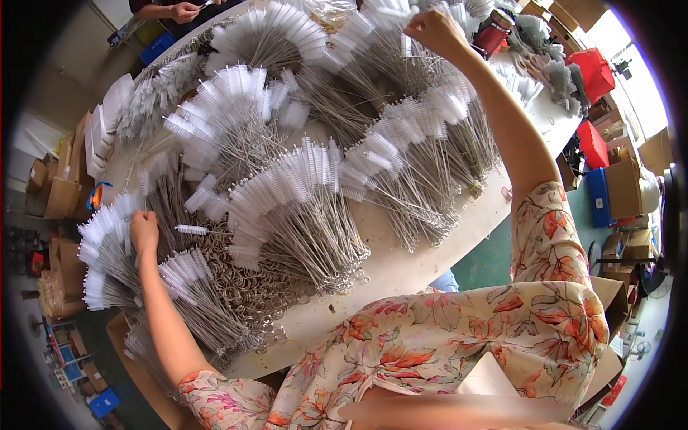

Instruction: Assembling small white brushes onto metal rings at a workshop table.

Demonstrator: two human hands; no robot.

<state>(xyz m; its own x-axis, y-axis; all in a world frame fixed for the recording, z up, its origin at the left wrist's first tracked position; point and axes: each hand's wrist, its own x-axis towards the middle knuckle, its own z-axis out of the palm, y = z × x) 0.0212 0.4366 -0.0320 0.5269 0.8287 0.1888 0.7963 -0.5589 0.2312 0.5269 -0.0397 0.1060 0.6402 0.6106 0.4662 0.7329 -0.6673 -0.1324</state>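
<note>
brushes (297, 190) fanned across the table (459, 229): presumably light, stems springy, bristles soft, best held by the stem. left hand (145, 231), near the table's left edge, and right hand (434, 32), toward its far side, are curled (grip unclear). blue bin (599, 197) right of the table; contents unseen.

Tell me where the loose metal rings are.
In the head view, the loose metal rings lie heaped on the table, left of centre, between a smaller brush bundle and a larger brush bundle.
</note>
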